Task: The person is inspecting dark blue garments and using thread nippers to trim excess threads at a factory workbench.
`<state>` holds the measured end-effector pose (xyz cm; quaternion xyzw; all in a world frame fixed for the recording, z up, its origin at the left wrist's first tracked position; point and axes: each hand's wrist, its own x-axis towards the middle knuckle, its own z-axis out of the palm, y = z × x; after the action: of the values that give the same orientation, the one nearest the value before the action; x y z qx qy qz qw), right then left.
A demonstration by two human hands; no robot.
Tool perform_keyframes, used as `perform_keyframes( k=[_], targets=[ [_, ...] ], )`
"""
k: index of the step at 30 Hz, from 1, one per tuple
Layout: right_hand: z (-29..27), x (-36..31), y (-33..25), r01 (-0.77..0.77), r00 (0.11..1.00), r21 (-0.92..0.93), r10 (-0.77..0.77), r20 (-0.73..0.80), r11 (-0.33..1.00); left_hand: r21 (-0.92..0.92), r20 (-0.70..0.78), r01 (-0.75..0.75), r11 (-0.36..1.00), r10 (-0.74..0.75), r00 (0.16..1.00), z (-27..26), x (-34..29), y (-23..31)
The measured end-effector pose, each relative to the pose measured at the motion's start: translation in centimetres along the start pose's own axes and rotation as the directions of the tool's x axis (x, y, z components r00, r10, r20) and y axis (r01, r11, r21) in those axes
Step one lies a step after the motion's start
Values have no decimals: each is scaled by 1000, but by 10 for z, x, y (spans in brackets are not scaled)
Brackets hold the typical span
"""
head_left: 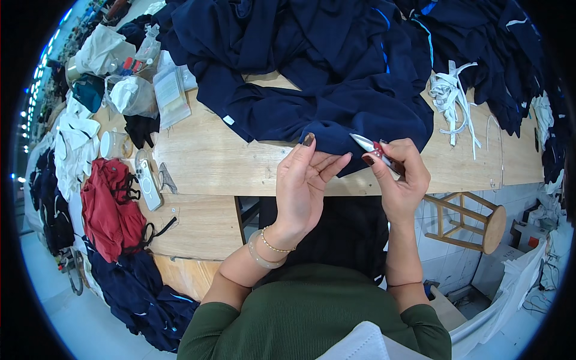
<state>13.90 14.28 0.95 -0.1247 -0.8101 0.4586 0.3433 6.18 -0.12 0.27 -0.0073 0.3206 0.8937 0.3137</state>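
Note:
A navy blue garment lies bunched across the far side of the wooden table, its near edge drawn up to my hands. My left hand pinches that edge between thumb and fingers, palm turned up. In my right hand is a pair of thread snips with silver blades and a dark red grip. The blades point left and lie against or just above the cloth, beside my left fingertips; whether they touch it I cannot tell. A small white label shows on the garment's left part.
On the table at left are a phone, a red cloth bag, a clear jar and plastic bags. White strips lie at right beside more navy garments. A wooden stool lies tipped below the table's right side.

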Motion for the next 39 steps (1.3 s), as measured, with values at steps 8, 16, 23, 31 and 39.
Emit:
perform_keyframes(
  k=[8, 16, 23, 31, 39],
  targets=[
    [13, 21, -6, -137, 984, 256, 102, 144, 957, 42, -74, -11, 999, 14, 997, 13, 2, 0],
    [1, 34, 16, -266, 952, 347, 301, -51, 900, 64, -38, -67, 996, 69, 997, -1, 6, -5],
    [-13, 30, 12, -293, 956, 290, 277, 95, 911, 91, 21, -100, 991, 98, 995, -1, 9, -6],
    [-18, 33, -2, 73, 975, -209, -26, 222, 975, 126, -17, -90, 988, 93, 996, 8, 15, -3],
    [-14, 38, -8, 248, 967, -373, -205, 152, 894, 168, 14, -107, 980, 106, 994, 13, 14, -2]
  ],
)
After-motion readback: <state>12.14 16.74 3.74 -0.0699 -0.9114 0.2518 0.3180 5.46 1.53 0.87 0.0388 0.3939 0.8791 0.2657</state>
